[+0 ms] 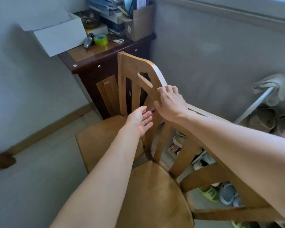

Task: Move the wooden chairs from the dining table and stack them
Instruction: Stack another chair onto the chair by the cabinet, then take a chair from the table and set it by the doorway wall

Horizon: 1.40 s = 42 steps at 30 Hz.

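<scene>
Now: stacking step, two chairs nested by the cabinet (95,63).
My right hand (169,102) grips the near chair (155,186) back; left hand (141,120) open, apart. Next, I judge: seat it squarely.

Both forearms bare, stretched forward from lower edge of view, converging toward centre. Left hand (141,120) palm turned up and rightward, fingers loosely spread and slightly curled, empty, gripping nothing. Right hand (170,103) higher and just beyond left, back of hand facing camera, wrist bent slightly down, fingers curled forward with tips hidden from view. Right thumb points toward left hand; hands close together, not touching. Right forearm crosses view diagonally from lower right.
</scene>
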Each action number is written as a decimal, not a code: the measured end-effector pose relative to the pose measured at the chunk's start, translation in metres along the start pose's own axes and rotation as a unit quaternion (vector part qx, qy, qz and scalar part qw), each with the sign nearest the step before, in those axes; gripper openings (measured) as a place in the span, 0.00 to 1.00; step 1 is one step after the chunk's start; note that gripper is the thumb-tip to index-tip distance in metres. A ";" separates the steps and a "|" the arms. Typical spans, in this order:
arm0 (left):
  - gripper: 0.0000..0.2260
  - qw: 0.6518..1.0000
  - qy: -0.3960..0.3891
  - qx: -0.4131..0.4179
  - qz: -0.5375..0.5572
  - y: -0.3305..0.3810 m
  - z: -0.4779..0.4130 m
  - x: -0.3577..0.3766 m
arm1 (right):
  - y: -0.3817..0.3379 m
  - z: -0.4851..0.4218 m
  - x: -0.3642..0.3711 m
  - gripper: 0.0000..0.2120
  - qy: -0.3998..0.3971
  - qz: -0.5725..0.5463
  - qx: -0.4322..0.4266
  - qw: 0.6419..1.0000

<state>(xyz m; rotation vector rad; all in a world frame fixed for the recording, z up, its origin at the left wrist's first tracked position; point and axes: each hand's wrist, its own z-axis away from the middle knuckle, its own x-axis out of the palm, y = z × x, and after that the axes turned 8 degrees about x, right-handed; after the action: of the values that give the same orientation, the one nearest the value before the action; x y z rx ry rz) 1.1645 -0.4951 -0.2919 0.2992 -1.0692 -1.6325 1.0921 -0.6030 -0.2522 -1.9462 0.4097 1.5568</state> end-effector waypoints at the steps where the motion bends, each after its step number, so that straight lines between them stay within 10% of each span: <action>1: 0.19 1.000 0.007 0.006 0.010 -0.001 0.009 -0.004 | -0.001 0.004 -0.005 0.19 -0.009 -0.009 0.003 1.000; 10: 0.14 0.990 0.065 0.079 0.094 0.017 0.090 -0.049 | -0.037 0.052 -0.043 0.16 -0.006 -0.191 0.017 0.981; 15: 0.11 0.982 0.076 0.130 0.112 0.038 0.142 -0.085 | -0.083 0.078 -0.059 0.15 -0.122 -0.429 0.092 0.890; 42: 0.06 0.897 0.226 0.321 0.204 0.070 0.474 -0.417 | -0.392 0.348 -0.102 0.11 -0.297 -0.605 -0.006 0.739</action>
<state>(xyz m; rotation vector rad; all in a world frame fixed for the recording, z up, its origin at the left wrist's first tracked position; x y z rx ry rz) 1.0411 0.1002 -0.1084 0.7913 -1.1779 -0.7419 1.0270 -0.0967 -0.0954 -1.0661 -0.9737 1.0805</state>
